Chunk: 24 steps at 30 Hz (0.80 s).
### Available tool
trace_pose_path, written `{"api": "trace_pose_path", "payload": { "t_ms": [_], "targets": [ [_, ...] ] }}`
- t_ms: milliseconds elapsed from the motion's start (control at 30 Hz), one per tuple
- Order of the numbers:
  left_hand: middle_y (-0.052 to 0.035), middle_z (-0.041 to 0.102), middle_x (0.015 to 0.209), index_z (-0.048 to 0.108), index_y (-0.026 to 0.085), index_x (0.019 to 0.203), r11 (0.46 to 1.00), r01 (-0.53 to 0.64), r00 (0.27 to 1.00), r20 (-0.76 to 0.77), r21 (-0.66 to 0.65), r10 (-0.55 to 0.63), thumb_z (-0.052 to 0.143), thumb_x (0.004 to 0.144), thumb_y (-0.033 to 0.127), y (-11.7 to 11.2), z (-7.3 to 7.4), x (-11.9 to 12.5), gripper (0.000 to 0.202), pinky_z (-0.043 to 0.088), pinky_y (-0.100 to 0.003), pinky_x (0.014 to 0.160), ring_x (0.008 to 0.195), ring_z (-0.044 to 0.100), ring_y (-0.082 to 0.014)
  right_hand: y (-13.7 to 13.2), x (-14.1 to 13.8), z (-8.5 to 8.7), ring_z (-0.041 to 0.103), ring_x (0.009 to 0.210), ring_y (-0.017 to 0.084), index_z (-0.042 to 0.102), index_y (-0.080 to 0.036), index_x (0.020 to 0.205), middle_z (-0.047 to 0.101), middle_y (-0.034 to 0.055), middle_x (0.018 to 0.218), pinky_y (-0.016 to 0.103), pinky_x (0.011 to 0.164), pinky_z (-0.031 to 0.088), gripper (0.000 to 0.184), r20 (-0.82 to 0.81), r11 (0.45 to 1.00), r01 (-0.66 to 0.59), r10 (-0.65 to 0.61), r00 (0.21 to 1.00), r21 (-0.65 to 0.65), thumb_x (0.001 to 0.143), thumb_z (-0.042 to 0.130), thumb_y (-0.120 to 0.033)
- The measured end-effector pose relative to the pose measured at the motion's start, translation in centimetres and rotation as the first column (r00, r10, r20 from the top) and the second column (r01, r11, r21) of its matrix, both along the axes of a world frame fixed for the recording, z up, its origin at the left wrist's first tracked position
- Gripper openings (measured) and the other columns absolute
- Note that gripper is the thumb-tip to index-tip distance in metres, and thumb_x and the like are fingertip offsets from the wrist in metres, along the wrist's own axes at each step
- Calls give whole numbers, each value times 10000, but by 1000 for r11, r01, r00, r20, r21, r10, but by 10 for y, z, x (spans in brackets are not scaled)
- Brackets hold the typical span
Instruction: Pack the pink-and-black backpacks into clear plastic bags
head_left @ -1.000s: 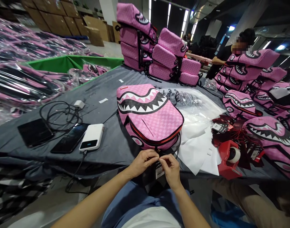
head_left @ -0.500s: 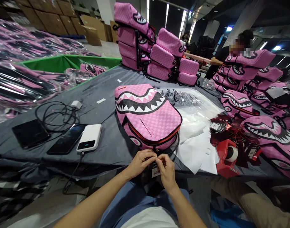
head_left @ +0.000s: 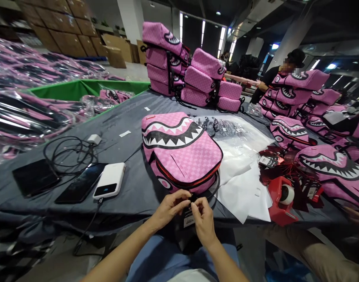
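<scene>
- Surface (head_left: 129, 117): grey, spread with wares.
- Pink shark-mouth backpack (head_left: 179, 150): lies flat at the near edge, straight ahead of you.
- Power bank (head_left: 109, 181): left of the backpack, beside a phone (head_left: 79, 183).
- Your left hand (head_left: 169, 207): fingertips pinched on the hang tag (head_left: 189, 218) at the zipper end.
- Your right hand (head_left: 204, 221): grip narrow, pinching the same tag.

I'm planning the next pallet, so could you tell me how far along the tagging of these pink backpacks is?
Done, it seems: stacked backpacks stand at the table's far end. In hand: the left hand and right hand pinch a hang tag at the near edge of the shark-mouth backpack. Left: more backpacks lie on the right, beside loose red tags.
</scene>
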<state>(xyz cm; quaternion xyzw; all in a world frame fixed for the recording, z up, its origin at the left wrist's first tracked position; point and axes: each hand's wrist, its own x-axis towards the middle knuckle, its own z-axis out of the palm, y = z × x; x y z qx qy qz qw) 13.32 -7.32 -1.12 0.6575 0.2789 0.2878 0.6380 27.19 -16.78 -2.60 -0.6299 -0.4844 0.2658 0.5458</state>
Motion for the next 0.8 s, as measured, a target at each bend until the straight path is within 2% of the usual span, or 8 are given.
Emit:
{"api": "trace_pose_path", "payload": {
  "t_ms": [100, 200, 267, 400, 500, 633, 800],
  "targets": [
    [24, 565, 734, 639, 183, 903, 999, 16, 1000, -6, -51, -16, 690, 814, 640, -1, -3, -2, 469, 379, -194, 470, 542, 468, -92, 1, -2, 2, 425, 559, 104, 502, -212, 697, 474, -46, 615, 234, 559, 334, 414, 53, 1000, -11, 13, 999, -26, 990, 464, -502],
    [28, 549, 704, 630, 186, 873, 999, 27, 999, -22, -43, -28, 679, 824, 653, -1, -4, -6, 472, 350, -190, 458, 534, 461, -90, 3, -4, 4, 444, 582, 107, 583, -203, 775, 505, -43, 645, 231, 576, 349, 345, 61, 999, -45, 46, 997, -24, 969, 518, -482],
    [33, 533, 678, 630, 189, 858, 999, 33, 999, -33, -33, -34, 672, 824, 670, -1, -5, -8, 484, 347, -193, 454, 531, 455, -93, 3, -7, 3, 438, 581, 108, 602, -204, 815, 510, -42, 655, 231, 574, 347, 307, 85, 1000, -21, 21, 996, -1, 962, 529, -463],
    [40, 527, 632, 628, 195, 893, 998, 27, 997, -71, -55, -31, 674, 800, 711, -3, -6, -11, 527, 365, -204, 470, 532, 457, -105, 4, -10, -1, 452, 571, 113, 543, -205, 676, 493, -32, 605, 244, 585, 329, 441, 164, 1000, 24, -24, 986, -2, 1000, 450, -489],
    [43, 529, 614, 626, 197, 942, 998, 22, 997, -79, -59, -27, 653, 810, 728, -4, -6, -12, 548, 379, -213, 484, 533, 462, -112, 3, -9, -3, 474, 565, 111, 608, -209, 811, 527, -38, 630, 232, 575, 337, 362, 141, 1000, 4, -1, 990, -15, 981, 494, -507],
    [36, 537, 647, 623, 188, 912, 1000, 11, 998, -54, -21, -13, 643, 824, 719, -7, -5, -10, 539, 364, -212, 480, 527, 457, -101, 4, -7, -6, 485, 568, 117, 572, -209, 705, 551, -14, 623, 242, 582, 331, 462, 216, 1000, 11, -8, 976, -14, 1021, 393, -494],
    [42, 541, 677, 592, 189, 936, 999, -45, 998, -42, -24, 44, 655, 793, 739, -11, -1, -5, 572, 367, -213, 471, 513, 466, -96, 1, -4, -5, 520, 567, 117, 621, -212, 836, 581, -26, 647, 224, 593, 360, 319, 214, 999, -49, 46, 976, 9, 978, 501, -471]
  ]
}}
